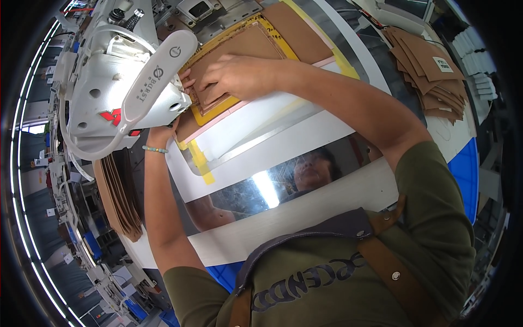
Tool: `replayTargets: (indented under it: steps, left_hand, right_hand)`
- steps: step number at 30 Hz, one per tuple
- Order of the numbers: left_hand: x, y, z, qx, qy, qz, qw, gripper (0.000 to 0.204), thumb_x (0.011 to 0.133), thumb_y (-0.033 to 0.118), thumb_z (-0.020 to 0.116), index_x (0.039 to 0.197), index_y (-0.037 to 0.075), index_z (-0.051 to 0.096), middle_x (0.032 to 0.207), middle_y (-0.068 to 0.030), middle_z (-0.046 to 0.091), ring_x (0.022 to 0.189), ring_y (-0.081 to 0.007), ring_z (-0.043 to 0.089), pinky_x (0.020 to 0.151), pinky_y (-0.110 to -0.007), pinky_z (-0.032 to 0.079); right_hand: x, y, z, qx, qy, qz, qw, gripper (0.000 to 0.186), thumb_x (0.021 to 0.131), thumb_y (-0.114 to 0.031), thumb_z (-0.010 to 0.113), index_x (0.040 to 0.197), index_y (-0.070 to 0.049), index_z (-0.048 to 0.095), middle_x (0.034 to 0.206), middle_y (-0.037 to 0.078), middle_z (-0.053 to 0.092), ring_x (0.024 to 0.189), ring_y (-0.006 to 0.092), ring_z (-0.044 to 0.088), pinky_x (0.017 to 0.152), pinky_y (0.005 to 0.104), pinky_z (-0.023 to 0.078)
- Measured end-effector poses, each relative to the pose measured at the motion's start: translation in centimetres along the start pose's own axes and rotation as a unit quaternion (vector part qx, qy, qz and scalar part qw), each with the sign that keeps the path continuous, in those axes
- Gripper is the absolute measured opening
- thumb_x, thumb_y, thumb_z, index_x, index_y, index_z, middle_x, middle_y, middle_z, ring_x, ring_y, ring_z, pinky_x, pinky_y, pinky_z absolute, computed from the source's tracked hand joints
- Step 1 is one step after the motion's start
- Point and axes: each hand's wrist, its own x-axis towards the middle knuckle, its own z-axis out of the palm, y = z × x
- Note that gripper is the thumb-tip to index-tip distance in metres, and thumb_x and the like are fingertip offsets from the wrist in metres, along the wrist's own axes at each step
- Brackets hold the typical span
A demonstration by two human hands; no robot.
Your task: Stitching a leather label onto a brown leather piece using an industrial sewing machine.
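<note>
My right hand rests on a brown panel, its fingers apart and slightly bent. The panel lies within a yellow frame that has dark handwriting along its edge. A white sewing machine head hides most of my left hand. Only its fingertips show, stretched out at the panel's left edge close to my right fingers; the wrist wears a beaded bracelet. Beneath the frame lie a larger brown sheet and a clear template plate with yellow tape.
A pale lamp on a curved neck juts over the work beside the machine head. Stacked brown pieces lie at right and at left. A shiny metal plate spans the near table. A metal clamp part stands behind the frame.
</note>
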Motion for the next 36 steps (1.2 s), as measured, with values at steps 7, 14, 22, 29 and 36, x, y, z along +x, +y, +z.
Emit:
replayTargets:
  steps: [7, 14, 22, 29, 36]
  left_hand:
    - [0.6, -1.3, -0.3, -0.133, 0.020, -0.038, 0.990, 0.063, 0.107, 0.014, 0.061, 0.163, -0.001, 0.040, 0.163, -0.0242, 0.048, 0.140, -0.0289, 0.060, 0.116, -0.034, 0.052]
    - [1.1, -2.0, -0.7, -0.038, 0.024, 0.012, 0.999, 0.057, 0.108, 0.018, 0.058, 0.160, -0.004, 0.045, 0.155, -0.0263, 0.056, 0.133, -0.0294, 0.064, 0.113, -0.035, 0.054]
    - [1.8, -1.3, -0.5, -0.212, 0.069, -0.022, 0.975, 0.019, 0.105, 0.004, 0.066, 0.121, 0.003, 0.076, 0.144, -0.0137, 0.069, 0.132, -0.0233, 0.064, 0.124, -0.040, 0.041]
    - [1.7, -1.4, -0.1, -0.162, 0.084, -0.003, 0.983, 0.018, 0.104, 0.003, 0.068, 0.119, 0.003, 0.075, 0.137, -0.0120, 0.071, 0.129, -0.0228, 0.065, 0.121, -0.040, 0.045]
    - [1.6, -2.3, -0.1, -0.193, 0.100, 0.006, 0.976, 0.020, 0.102, 0.001, 0.067, 0.120, 0.003, 0.075, 0.136, -0.0117, 0.071, 0.129, -0.0224, 0.064, 0.122, -0.040, 0.044]
  right_hand:
    - [-0.2, -0.9, -0.9, 0.028, -0.008, 0.022, 0.999, 0.047, 0.091, 0.001, 0.063, 0.128, -0.021, 0.082, 0.141, 0.008, 0.070, 0.135, 0.0260, 0.060, 0.117, 0.0439, 0.043]
    - [0.3, -0.9, -1.1, 0.023, -0.014, 0.021, 0.999, 0.045, 0.090, -0.001, 0.062, 0.126, -0.021, 0.083, 0.140, 0.008, 0.070, 0.132, 0.0276, 0.061, 0.115, 0.0434, 0.044]
    - [0.9, -1.0, -1.2, -0.004, -0.042, 0.044, 0.998, 0.044, 0.091, -0.004, 0.064, 0.125, -0.023, 0.083, 0.139, 0.007, 0.070, 0.130, 0.0278, 0.062, 0.112, 0.0434, 0.046]
    - [1.2, -1.4, -1.5, 0.013, -0.053, 0.051, 0.997, 0.036, 0.095, -0.010, 0.066, 0.124, -0.023, 0.083, 0.137, 0.006, 0.071, 0.128, 0.0280, 0.063, 0.111, 0.0444, 0.047]
    - [1.8, -1.7, -1.7, 0.018, -0.056, 0.051, 0.997, 0.033, 0.096, -0.010, 0.066, 0.121, -0.021, 0.084, 0.137, 0.006, 0.072, 0.130, 0.0265, 0.063, 0.110, 0.0444, 0.049]
